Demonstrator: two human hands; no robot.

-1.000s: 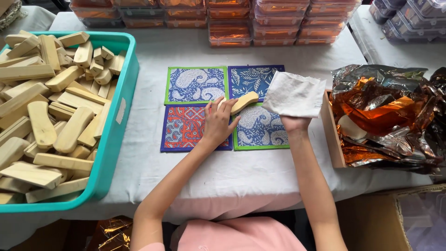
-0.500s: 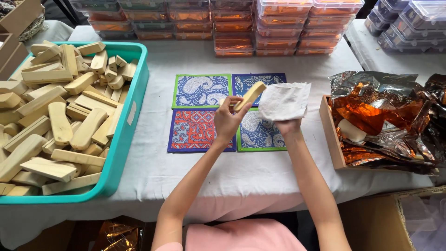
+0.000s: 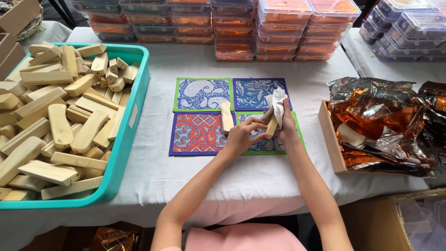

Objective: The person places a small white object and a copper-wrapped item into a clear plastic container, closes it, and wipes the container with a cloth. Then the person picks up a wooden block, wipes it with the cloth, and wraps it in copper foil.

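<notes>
My left hand (image 3: 242,135) and my right hand (image 3: 289,128) meet over four patterned fabric mats (image 3: 203,94) in the middle of the table. Between them is a small pale wooden piece (image 3: 270,124). My left fingers pinch it, and my right hand presses a bunched white cloth (image 3: 278,103) against its upper end. A second wooden piece (image 3: 226,117) lies flat on the mats, just left of my left fingertips and not touching them.
A teal bin (image 3: 135,104) heaped with several pale wooden pieces fills the left side. A wooden tray (image 3: 329,139) of crumpled copper foil wrappers sits at the right. Stacked clear lidded boxes (image 3: 283,28) with orange contents line the back.
Both hands have come down closer to the mats. The cloth, spread out flat before, is now bunched around the wooden piece held between my hands.
</notes>
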